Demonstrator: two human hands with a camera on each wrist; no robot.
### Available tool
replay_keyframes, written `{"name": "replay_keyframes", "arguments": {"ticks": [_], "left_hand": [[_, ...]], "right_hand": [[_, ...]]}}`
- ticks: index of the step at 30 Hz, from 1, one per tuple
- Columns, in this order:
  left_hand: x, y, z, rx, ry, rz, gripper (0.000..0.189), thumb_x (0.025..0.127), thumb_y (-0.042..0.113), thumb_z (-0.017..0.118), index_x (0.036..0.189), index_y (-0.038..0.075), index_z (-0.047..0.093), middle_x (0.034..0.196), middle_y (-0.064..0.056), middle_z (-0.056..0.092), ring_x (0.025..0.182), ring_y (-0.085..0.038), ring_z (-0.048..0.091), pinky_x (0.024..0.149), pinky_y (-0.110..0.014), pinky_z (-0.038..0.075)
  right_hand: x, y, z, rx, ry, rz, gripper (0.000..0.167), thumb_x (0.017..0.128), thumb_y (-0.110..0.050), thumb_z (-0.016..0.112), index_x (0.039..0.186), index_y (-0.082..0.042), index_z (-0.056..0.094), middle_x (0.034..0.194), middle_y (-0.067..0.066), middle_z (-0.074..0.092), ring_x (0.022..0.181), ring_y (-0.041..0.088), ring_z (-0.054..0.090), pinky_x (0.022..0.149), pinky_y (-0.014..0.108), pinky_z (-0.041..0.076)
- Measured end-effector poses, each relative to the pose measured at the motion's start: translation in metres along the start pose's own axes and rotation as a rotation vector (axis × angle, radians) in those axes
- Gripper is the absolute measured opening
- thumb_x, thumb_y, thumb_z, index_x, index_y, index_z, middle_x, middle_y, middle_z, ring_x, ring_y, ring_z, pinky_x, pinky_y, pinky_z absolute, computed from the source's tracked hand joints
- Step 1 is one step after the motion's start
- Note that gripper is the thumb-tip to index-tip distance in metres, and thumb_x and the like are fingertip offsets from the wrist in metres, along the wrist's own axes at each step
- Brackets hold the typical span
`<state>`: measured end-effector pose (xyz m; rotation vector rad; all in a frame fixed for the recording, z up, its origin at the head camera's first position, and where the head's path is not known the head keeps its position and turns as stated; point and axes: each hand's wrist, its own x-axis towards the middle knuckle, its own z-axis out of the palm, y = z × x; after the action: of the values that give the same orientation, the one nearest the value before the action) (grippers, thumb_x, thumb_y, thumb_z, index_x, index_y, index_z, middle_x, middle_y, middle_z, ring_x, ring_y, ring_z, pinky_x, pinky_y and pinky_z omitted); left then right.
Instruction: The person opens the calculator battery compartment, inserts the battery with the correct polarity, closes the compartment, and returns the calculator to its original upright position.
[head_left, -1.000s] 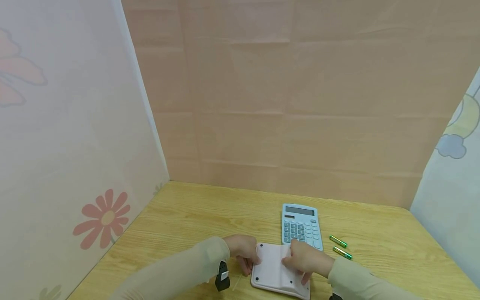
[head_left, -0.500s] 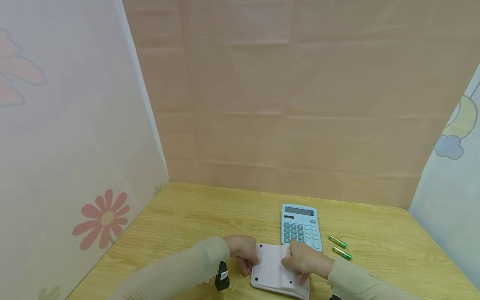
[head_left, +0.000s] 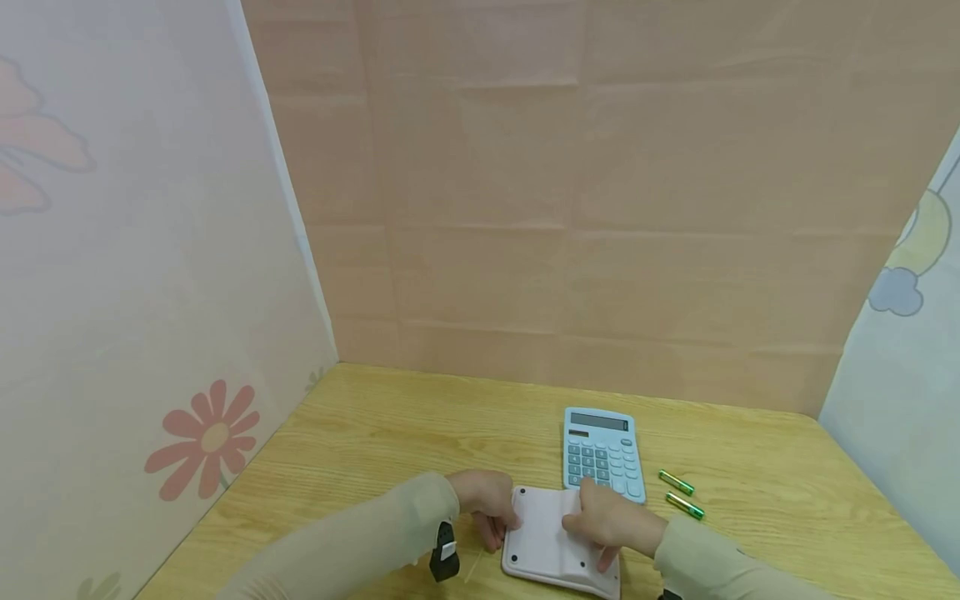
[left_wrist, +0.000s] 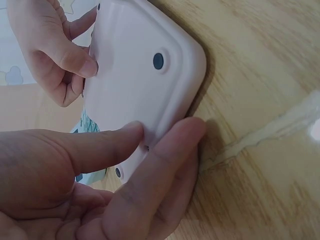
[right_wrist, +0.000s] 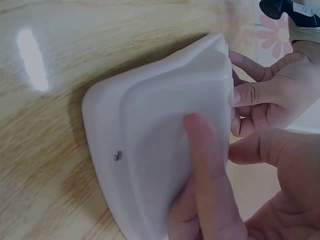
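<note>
A pale pink calculator lies back side up at the table's front, its dark rubber feet and a small screw showing. My left hand pinches its left edge, thumb on the back and fingers along the side. From the right, my right hand grips the calculator, with a finger laid across its back in the right wrist view. The keys and display face down, hidden. Just behind it, a light blue calculator rests face up, its lower keys partly covered by the right hand.
Two green batteries, a farther one and a nearer one, lie right of the blue calculator on the wooden table. A thin pale strip shows beside my left hand. Cloth-like walls enclose the back and sides.
</note>
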<state>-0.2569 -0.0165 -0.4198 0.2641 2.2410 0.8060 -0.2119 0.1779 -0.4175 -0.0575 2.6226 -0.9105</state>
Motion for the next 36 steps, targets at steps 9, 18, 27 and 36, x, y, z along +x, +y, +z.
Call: {"name": "replay_keyframes", "arguments": {"ticks": [9,18,27,36], "left_hand": [[0.003,-0.002,-0.001,0.013,-0.002,0.0,0.025,0.091,0.01,0.067,0.072,-0.005,0.063,0.061,-0.014,0.066,0.067,-0.031,0.072,0.054,-0.029,0.059],[0.003,-0.001,0.0,0.0,-0.015,-0.006,0.025,0.091,0.009,0.067,0.072,-0.006,0.063,0.063,-0.015,0.066,0.061,-0.027,0.071,0.055,-0.029,0.059],[0.003,-0.001,-0.001,0.007,-0.008,-0.017,0.025,0.091,0.009,0.067,0.071,-0.006,0.064,0.074,-0.023,0.07,0.078,-0.036,0.072,0.057,-0.031,0.06],[0.003,-0.001,0.0,0.011,-0.013,-0.013,0.025,0.091,0.009,0.067,0.072,-0.006,0.064,0.073,-0.022,0.07,0.079,-0.036,0.072,0.059,-0.032,0.06]], "right_hand": [[-0.001,0.001,-0.004,0.059,-0.034,0.004,0.031,0.084,-0.013,0.066,0.099,0.004,0.044,0.075,0.015,0.049,0.056,0.023,0.053,0.042,0.032,0.055],[-0.003,0.021,-0.011,0.222,-0.122,-0.149,0.025,0.09,-0.013,0.062,0.102,-0.007,0.041,0.07,0.01,0.051,0.054,0.017,0.053,0.044,0.036,0.057],[-0.005,0.028,-0.017,0.259,-0.174,-0.214,0.035,0.09,-0.024,0.069,0.105,-0.006,0.043,0.075,0.01,0.053,0.062,0.018,0.057,0.05,0.037,0.059],[-0.009,0.035,-0.021,0.327,-0.248,-0.274,0.056,0.073,-0.002,0.081,0.111,-0.003,0.04,0.083,0.011,0.05,0.072,0.021,0.058,0.059,0.039,0.061]]}}
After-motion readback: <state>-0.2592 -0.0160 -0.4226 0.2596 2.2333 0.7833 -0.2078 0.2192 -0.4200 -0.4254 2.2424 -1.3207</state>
